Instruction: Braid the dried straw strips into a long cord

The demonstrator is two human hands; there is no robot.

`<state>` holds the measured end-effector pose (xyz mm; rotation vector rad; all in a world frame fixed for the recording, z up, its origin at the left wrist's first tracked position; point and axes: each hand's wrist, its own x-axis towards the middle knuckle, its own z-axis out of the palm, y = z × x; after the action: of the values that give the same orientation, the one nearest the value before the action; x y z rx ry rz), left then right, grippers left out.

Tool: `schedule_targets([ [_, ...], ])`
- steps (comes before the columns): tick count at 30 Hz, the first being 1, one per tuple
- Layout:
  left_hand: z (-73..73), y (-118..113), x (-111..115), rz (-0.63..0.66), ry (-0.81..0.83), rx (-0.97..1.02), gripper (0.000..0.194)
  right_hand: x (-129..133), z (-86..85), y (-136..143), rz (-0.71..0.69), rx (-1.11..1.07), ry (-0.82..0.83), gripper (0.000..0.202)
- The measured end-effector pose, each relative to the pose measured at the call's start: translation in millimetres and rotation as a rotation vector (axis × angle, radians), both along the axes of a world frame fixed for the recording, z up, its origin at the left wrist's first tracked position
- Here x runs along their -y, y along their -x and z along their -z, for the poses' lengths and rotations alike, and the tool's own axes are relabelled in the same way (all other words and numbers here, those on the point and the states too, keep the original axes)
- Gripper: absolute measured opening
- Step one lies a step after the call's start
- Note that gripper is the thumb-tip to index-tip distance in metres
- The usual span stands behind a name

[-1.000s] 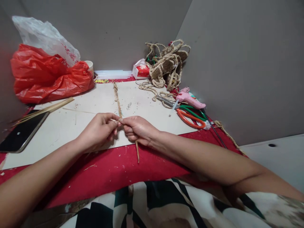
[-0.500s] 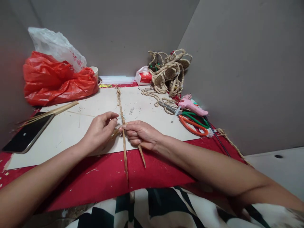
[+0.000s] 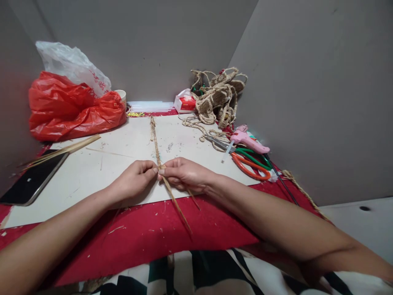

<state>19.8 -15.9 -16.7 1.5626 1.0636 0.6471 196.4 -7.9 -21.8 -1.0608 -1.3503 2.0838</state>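
Observation:
A thin braid of tan plant fibre (image 3: 156, 145) runs down the middle of the white board, its frayed top end lying flat. At its lower end my left hand (image 3: 136, 178) is closed in a pinch, thumb against forefinger. My right hand (image 3: 186, 174) meets it there, thumb and forefinger pinching the braid, the other fingers curled. From between the hands a loose flat strand (image 3: 176, 201) slants down to the right over the red cloth. A shorter strand (image 3: 193, 199) sticks out beneath my right hand. The fingers hide the crossing of the strands.
Left, dry strips (image 3: 76, 143) lie across a phone (image 3: 35, 180); behind stands a red plastic bag (image 3: 73, 108). To the right are orange-and-green-handled scissors (image 3: 250, 164), a pink glue gun (image 3: 248, 141) and a heap of braided cord (image 3: 219, 96). Grey walls (image 3: 319, 102) close in the table.
My left hand has come right and down, closing its pinch at the braid beside my right hand. The long loose strand has swung from hanging straight to slanting right.

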Motion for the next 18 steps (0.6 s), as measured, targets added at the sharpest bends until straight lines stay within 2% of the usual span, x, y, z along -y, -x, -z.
schedule_targets([
  [4, 1.3, 0.4, -1.9, 0.003, -0.085, -0.093, 0.022, 0.4, -3.8, -3.3, -0.028, 0.252, -0.447, 0.022],
  [9, 0.4, -4.2, -2.4, 0.013, 0.097, 0.004, 0.026, 3.3, -5.1, -2.3, -0.055, 0.513, -0.757, 0.021],
  [13, 2.6, -7.1, -1.1, -0.019, 0.174, 0.097, 0.025, 6.2, -8.1, -2.4, -0.078, 0.615, -0.896, 0.024],
  [18, 5.3, -7.6, 0.3, -0.064, 0.163, 0.092, 0.026, 7.9, -23.9, -7.5, -0.133, 0.696, -0.887, 0.027],
])
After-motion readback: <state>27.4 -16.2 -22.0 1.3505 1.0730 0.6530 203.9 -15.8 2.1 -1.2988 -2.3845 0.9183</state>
